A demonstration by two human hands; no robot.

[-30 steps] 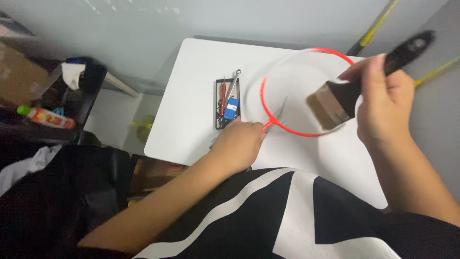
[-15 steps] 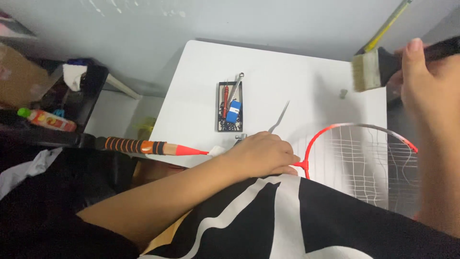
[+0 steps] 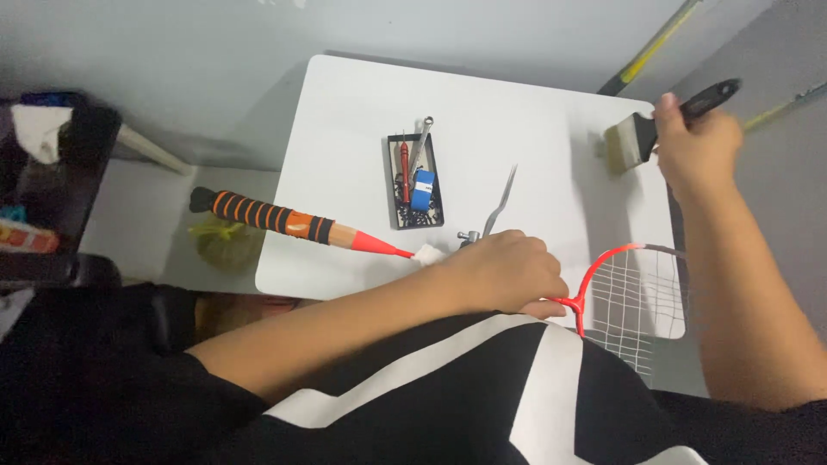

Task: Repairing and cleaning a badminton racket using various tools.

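Note:
A red badminton racket lies across the near edge of the white table point(image 3: 362, 120). Its orange-and-black striped handle point(image 3: 263, 214) sticks out past the left edge, and its strung head point(image 3: 637, 293) hangs over the near right corner. My left hand point(image 3: 504, 271) presses down on the racket's shaft in the middle. My right hand point(image 3: 698, 138) grips a black-handled flat paintbrush point(image 3: 633, 142) above the table's right edge, bristles pointing left.
A small black tray point(image 3: 394, 185) in the table's middle holds a red tool, a blue item and a metal tool. A metal pair of tweezers point(image 3: 498, 207) lies beside it. A dark shelf point(image 3: 43, 198) with clutter stands at left. Yellow-black poles point(image 3: 655, 43) lean at back right.
The racket went from standing up over the table to lying flat, held by my left hand. My right hand carried the brush off the strings to the table's right edge.

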